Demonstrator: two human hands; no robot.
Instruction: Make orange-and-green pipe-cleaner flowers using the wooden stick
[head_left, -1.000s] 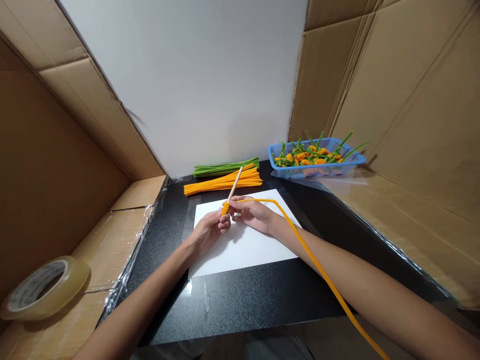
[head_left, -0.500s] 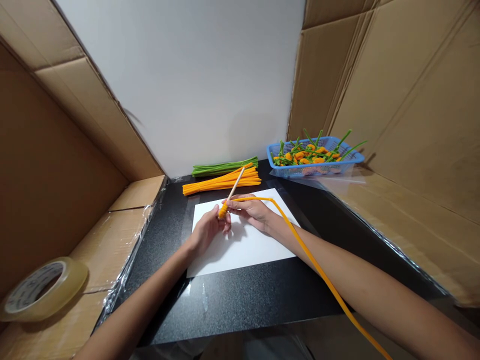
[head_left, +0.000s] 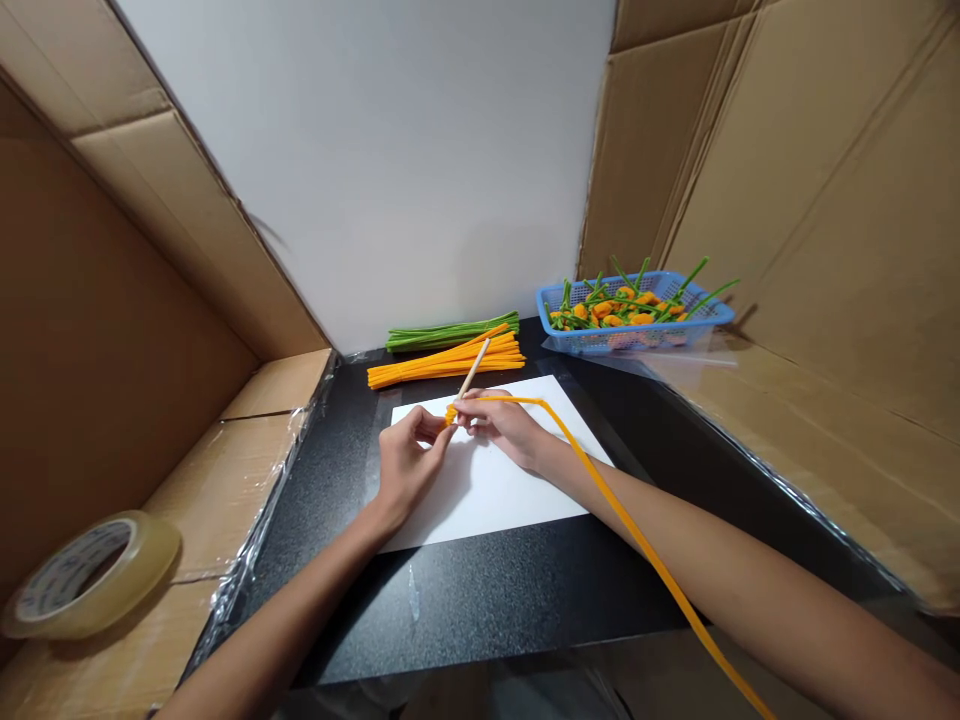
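Over a white sheet of paper, my two hands meet at a thin wooden stick that tilts up and away. An orange pipe cleaner is coiled around the stick's lower end, and its long loose tail runs over my right forearm toward the bottom right. My left hand pinches the coiled part between thumb and fingertips, hiding much of it. My right hand is closed on the stick and on the pipe cleaner where it leaves the coil.
Behind the paper lie bundles of orange pipe cleaners and green pipe cleaners. A blue basket at the back right holds orange and green pieces. A tape roll rests at left on cardboard; cardboard walls flank the black table.
My left hand has turned, and its thumb and fingertips now close on the coil, covering more of it. My right hand and the stick stay nearly where they were.
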